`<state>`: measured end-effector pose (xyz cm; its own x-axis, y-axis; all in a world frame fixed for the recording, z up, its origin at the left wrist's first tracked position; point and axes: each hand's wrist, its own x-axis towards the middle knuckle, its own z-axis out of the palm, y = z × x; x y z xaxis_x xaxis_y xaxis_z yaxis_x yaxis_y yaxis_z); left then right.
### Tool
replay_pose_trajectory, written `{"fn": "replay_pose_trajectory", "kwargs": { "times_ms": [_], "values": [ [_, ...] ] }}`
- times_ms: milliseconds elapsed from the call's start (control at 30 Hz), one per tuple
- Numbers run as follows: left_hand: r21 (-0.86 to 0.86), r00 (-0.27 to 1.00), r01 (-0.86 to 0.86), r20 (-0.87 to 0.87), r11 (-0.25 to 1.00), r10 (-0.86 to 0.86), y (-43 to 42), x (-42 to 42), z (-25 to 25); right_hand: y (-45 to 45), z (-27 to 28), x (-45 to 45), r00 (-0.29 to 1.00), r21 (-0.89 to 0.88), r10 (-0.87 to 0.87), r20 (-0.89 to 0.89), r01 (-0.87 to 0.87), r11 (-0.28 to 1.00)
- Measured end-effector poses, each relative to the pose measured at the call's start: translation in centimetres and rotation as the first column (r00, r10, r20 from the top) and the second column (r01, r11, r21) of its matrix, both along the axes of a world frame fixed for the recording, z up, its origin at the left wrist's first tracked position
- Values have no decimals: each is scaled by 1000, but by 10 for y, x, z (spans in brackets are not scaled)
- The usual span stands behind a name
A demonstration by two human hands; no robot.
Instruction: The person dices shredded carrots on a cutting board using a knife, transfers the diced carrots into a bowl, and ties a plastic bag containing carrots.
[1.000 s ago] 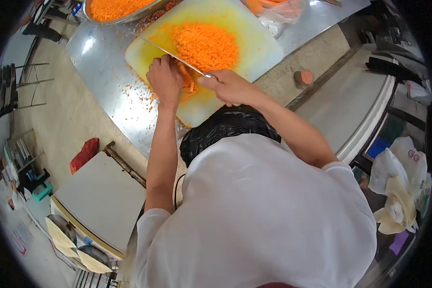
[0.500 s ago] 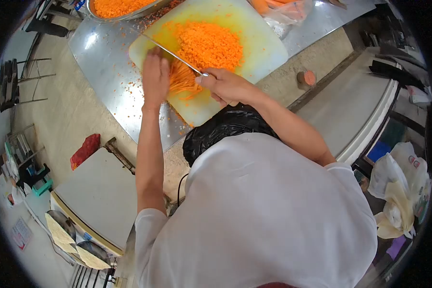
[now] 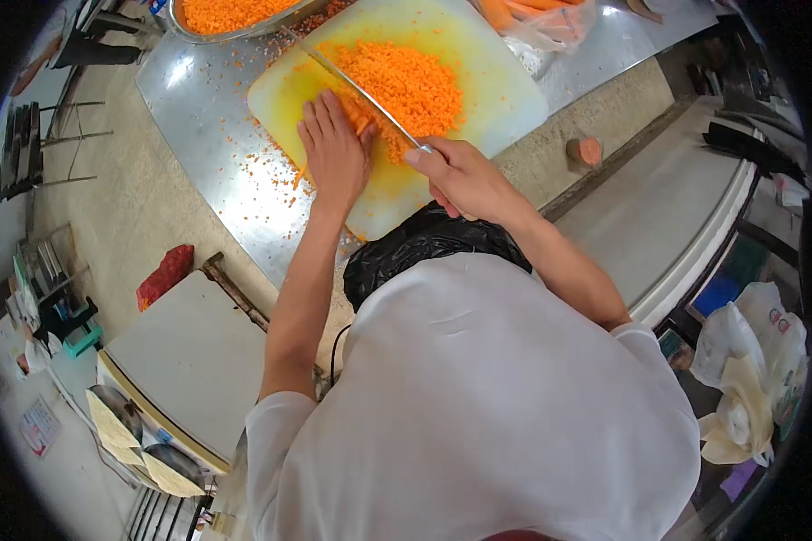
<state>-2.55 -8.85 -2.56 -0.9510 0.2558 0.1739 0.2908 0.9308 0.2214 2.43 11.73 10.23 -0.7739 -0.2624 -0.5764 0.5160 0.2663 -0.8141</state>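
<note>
My right hand [image 3: 465, 178] is closed round the handle of a long kitchen knife [image 3: 356, 87]. Its blade slants up and left across the cutting board [image 3: 505, 113], between my left hand and a heap of finely chopped carrot [image 3: 417, 95]. With fingers stretched and slightly apart, my left hand [image 3: 336, 155] lies over thin carrot strips [image 3: 361, 113], the thumb on the side towards the knife. The hand hides most of the strips; a few stick out near the fingertips and beside the wrist.
A metal bowl [image 3: 253, 29] of chopped carrot stands beyond the board on the steel table [image 3: 198, 108]. Whole carrots in a plastic bag [image 3: 550, 25] lie at the back right. A black plastic bag [image 3: 433, 243] hangs between my body and the board. Carrot bits litter the table.
My left hand has moved right, from the strips' left side to over them, its fingers now stretched out. The knife has shifted up and right, nearer the chopped heap.
</note>
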Motion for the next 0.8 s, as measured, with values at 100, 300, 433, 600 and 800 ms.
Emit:
{"fn": "replay_pose_trajectory", "kwargs": {
  "times_ms": [100, 300, 433, 600, 800],
  "values": [
    [46, 999, -36, 26, 998, 35, 3, -1, 11, 6, 12, 6, 1000, 21, 3, 13, -3, 1000],
    [279, 999, -46, 14, 959, 44, -11, -18, 19, 16, 36, 12, 992, 59, 36, 125, -43, 997],
    [214, 977, -121, -148, 969, 155, 6, -33, 6, -3, 18, 1, 990, -1, 14, 138, -14, 1000],
    [190, 972, -109, -184, 976, 145, 6, -30, 3, -13, 13, -16, 987, -1, 26, 161, -27, 1000],
    [176, 978, -137, -132, 975, 161, 8, -34, 9, -25, -28, -18, 998, -24, 20, 64, -19, 1000]
  ]
}}
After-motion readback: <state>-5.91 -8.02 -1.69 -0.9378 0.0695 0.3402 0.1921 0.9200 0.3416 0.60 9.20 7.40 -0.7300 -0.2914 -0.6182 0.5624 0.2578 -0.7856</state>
